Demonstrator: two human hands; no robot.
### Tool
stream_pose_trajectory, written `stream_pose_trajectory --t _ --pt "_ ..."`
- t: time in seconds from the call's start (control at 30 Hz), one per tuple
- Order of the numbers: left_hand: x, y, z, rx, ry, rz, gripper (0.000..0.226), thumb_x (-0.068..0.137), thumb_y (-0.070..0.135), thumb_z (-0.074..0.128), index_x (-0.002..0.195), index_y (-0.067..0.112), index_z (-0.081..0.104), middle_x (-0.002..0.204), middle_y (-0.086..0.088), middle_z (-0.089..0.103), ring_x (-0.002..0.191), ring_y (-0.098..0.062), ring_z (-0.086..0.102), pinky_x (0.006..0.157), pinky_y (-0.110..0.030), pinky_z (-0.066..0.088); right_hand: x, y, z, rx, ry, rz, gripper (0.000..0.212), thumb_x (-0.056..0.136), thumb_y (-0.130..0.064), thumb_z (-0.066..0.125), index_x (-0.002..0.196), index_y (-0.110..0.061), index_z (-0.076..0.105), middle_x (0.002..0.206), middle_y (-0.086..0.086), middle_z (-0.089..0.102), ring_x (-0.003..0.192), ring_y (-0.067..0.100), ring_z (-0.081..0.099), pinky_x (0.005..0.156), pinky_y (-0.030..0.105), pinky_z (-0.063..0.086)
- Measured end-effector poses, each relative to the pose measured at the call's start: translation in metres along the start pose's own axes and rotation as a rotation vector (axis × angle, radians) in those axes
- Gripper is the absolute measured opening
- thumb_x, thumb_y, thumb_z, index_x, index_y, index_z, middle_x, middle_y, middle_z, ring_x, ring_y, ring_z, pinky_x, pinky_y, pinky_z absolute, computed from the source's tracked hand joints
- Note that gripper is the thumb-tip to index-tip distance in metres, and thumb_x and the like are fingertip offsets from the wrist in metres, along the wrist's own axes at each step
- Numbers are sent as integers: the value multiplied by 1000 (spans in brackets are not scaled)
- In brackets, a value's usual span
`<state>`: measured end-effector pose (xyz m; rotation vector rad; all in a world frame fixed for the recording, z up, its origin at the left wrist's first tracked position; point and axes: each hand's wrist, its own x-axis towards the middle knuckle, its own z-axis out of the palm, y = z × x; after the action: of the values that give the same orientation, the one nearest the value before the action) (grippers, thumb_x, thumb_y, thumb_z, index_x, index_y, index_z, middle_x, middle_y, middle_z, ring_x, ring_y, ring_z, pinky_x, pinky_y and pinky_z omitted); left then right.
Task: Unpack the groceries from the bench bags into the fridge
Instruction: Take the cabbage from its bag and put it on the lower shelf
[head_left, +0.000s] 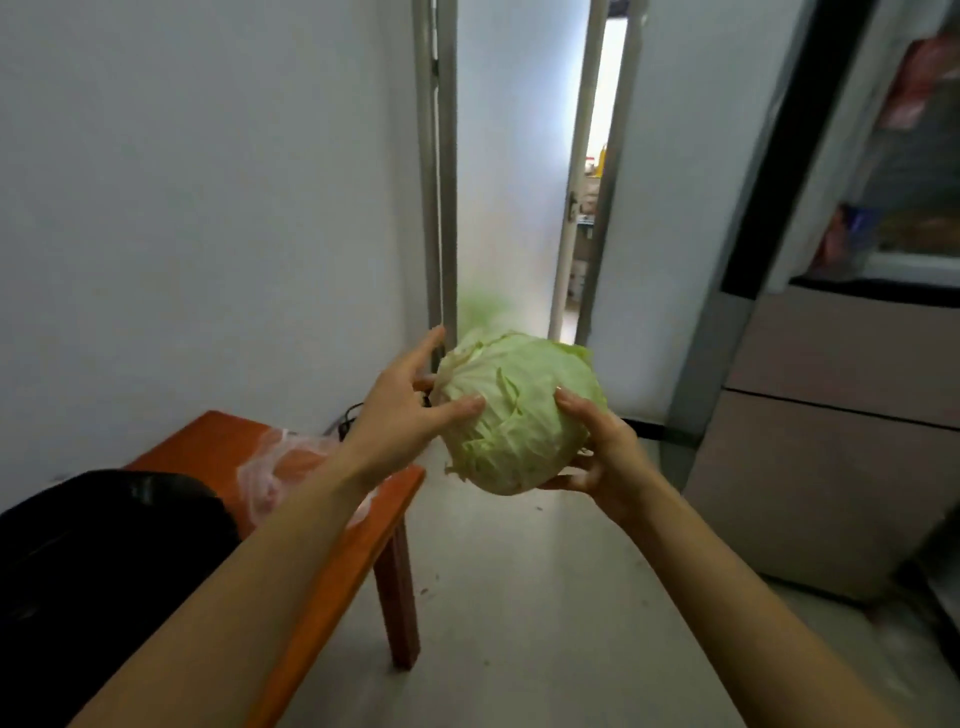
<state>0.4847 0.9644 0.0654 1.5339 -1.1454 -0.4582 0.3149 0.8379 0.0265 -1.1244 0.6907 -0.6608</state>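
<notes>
Room: a pale floor (519, 597) is seen below white walls, with a door (587, 171) left ajar behind.
Bench: an orange wooden bench (332, 561) is placed at the left wall.
Cabbage: a round cabbage (519, 415) is held in the air; no long axis can be told.
Right hand (602, 457): fingers are cupped under and around it.
Left hand (405, 410): fingers are spread wide, the thumb laid on its left side.
Bags: a clear plastic bag (280, 462) and a black bag (104, 545) are on the bench; contents cannot be told.
Fridge (841, 364): stood open at right, blurred packets inside.
</notes>
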Motion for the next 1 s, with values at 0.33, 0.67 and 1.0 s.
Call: stream_pose_trajectory --t 0.33,0.67,1.0 --pt "146 34 189 -314 -322 -44 69 66 29 82 130 20 58 113 4 69 105 -17 66 92 -40 53 32 -93 -182 -34 338 -202 75 57 -47 83 124 -29 56 118 3 65 102 31 65 68 53 58" --pt "316 66 368 -518 -533 36 62 70 29 71 128 13 58 119 -2 67 102 -13 67 83 -31 57 99 -206 -357 -222 429 -281 55 70 -25 80 122 -25 62 118 7 65 106 34 63 75 52 58" --pt "430 130 554 -661 -633 98 60 66 23 76 124 20 61 110 3 71 101 -16 68 82 -32 57 141 -313 -514 -274 703 -417 42 65 -30 84 104 -19 69 99 4 74 85 26 73 68 53 59"
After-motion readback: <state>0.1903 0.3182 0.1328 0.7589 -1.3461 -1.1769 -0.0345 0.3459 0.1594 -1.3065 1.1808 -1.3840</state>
